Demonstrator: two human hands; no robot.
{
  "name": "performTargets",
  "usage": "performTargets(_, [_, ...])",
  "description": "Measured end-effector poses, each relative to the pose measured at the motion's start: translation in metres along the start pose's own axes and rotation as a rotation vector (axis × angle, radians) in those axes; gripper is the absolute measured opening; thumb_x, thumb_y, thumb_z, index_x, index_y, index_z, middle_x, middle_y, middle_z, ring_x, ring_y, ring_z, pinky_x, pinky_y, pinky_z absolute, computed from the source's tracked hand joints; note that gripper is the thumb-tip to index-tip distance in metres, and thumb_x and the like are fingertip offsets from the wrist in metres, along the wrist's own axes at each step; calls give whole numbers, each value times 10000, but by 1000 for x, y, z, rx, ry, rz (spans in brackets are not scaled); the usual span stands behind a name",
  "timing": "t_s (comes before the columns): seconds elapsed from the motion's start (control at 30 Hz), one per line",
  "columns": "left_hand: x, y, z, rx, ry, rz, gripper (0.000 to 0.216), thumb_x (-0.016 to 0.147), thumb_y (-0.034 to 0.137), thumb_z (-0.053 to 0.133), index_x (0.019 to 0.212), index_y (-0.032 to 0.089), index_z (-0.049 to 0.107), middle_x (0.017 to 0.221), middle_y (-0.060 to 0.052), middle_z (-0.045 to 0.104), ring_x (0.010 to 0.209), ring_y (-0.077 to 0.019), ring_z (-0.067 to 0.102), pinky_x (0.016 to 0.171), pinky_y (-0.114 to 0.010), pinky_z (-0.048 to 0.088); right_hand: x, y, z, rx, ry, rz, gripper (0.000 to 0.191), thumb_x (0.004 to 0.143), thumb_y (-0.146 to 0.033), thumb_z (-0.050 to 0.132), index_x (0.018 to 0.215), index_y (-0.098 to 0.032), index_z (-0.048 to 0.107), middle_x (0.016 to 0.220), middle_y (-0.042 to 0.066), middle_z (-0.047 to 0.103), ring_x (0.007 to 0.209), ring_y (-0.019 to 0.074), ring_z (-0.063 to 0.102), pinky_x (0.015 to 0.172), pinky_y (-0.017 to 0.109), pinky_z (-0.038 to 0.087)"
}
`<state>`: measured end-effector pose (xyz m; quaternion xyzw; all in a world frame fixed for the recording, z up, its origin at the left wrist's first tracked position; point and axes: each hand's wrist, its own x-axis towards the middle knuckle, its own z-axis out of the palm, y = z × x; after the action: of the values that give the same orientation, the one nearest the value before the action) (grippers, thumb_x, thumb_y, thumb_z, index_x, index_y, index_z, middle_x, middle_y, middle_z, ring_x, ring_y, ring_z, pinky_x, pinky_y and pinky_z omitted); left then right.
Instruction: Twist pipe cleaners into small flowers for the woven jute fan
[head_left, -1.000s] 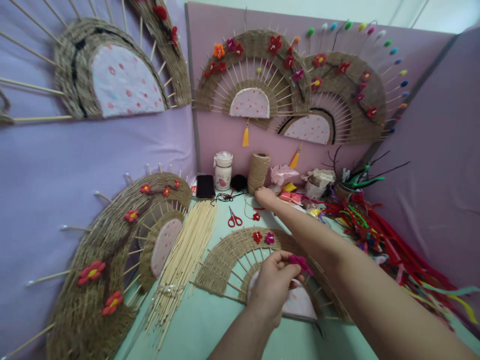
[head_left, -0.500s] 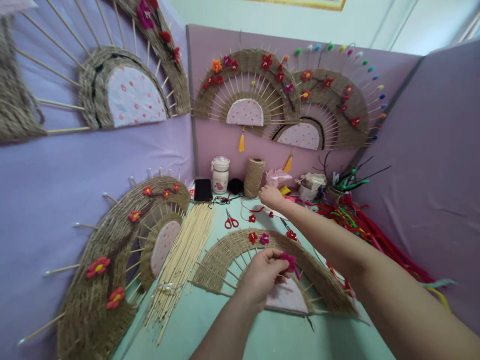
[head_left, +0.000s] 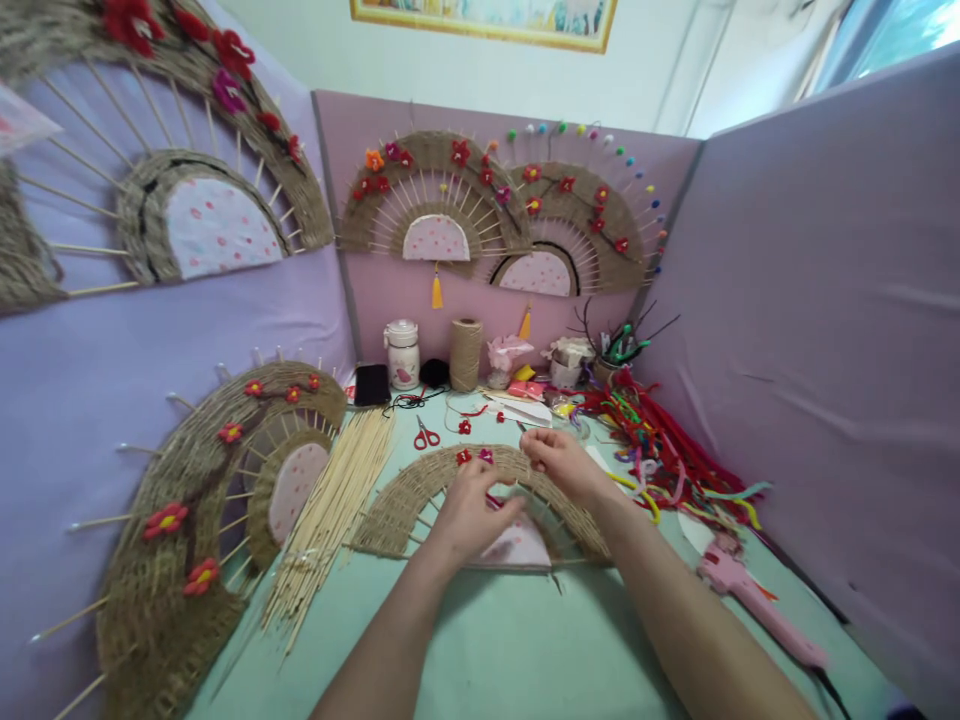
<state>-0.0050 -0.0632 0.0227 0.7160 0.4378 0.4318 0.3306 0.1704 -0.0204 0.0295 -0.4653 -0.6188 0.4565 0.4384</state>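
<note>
A half-round woven twine fan (head_left: pixel 405 497) lies on the table, with thin sticks as ribs and a spotted pale centre panel (head_left: pixel 525 548). Near its top edge sit a red flower (head_left: pixel 464 457) and a magenta flower (head_left: pixel 486 456). My left hand (head_left: pixel 466 515) is over the fan, fingers and thumb apart; a magenta sliver (head_left: pixel 493 501) shows between them, mostly hidden. Above the fan's upper right, my right hand (head_left: pixel 564 465) is closed in a pinch. A small dark tip (head_left: pixel 521 427) pokes out at its fingers; the rest of that thing is hidden.
Red-handled scissors (head_left: pixel 426 434) and a bundle of sticks (head_left: pixel 330 515) lie left of the fan. Behind stand a twine roll (head_left: pixel 466 355) and a white jar (head_left: pixel 403 355). Pipe cleaners (head_left: pixel 652 430) and a pink glue gun (head_left: pixel 761 600) are at right. Finished fans line the partitions.
My right hand has come back from near the twine roll to above the fan. My left hand has moved off its pinch on the magenta flower, fingers now spread. The view has shifted right.
</note>
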Motion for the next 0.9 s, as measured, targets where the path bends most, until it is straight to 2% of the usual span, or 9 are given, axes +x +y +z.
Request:
performTargets(0.1, [3,2,0,-267,122,-147,272,706,376,625,871,174,701,887,-83,643,863,-202,560,791,-305,422,-22,2,11,27,16,36,298,751,-457,559,708,-164,530,566,-59,409,506,77,331,492,201,276])
performTargets(0.2, [5,0,2,-497,140,-319,330,685,408,657,895,155,690,869,-85,667,793,-179,578,679,-259,438,-33,1,20,-52,-39,-7,271,753,-419,563,659,-168,516,583,-47,433,532,85,365,510,204,297])
performTargets(0.27, [6,-3,5,-579,138,-371,316,639,381,707,855,151,693,844,-74,673,755,-158,579,650,-238,430,-36,0,25,-99,-69,-28,250,760,-388,549,642,-170,517,595,-37,463,547,93,394,525,210,316])
performTargets(0.4, [6,-2,8,-681,185,-399,275,557,338,768,730,139,687,738,-49,660,677,-124,559,619,-217,412,-39,-1,30,-112,-64,-22,241,763,-371,537,632,-169,529,600,-25,491,559,102,420,527,216,329])
performTargets(0.53, [6,3,5,-769,228,-482,311,531,359,783,746,154,693,744,-42,653,659,-107,552,581,-199,395,-37,0,30,-34,44,-28,261,750,-411,554,660,-166,542,605,-26,482,558,100,414,532,215,342])
performTargets(0.63, [5,3,5,-747,221,-500,312,526,353,788,746,150,701,745,-53,655,669,-113,556,573,-199,403,-36,-1,30,1,95,-36,272,747,-429,560,676,-167,546,619,-24,488,571,102,423,541,214,351])
performTargets(0.9, [4,-6,15,-708,187,-477,296,537,332,788,750,138,722,660,-49,655,619,-109,561,603,-224,456,-40,-6,31,-43,119,-69,244,761,-404,550,722,-168,599,682,4,573,645,131,497,601,233,397])
